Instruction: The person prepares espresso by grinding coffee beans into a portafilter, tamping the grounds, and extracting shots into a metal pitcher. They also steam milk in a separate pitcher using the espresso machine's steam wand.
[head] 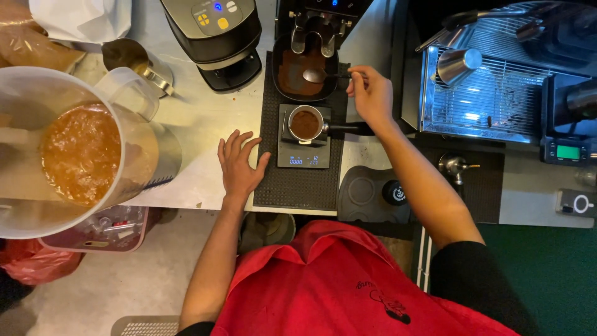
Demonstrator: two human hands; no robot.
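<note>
Lower centre of frame: your red apron [336,286] fills the foreground, a small dark printed emblem on it.

Centre: your left hand [239,163] lies flat on the steel counter [199,118], fingers spread, holding nothing, its thumb at the edge of the black ribbed mat [292,186].

Just right of it, a small black scale [303,146] with a lit blue display carries the portafilter [306,123], its basket filled with brown coffee grounds and its handle pointing right.

Above, your right hand [371,94] pinches a spoon [323,75] by its handle; the bowl hovers over a black tray of grounds [300,74].

Left edge: a clear plastic jug [74,149] holds brown liquid.

Upper left: a white bag [84,17].
</note>
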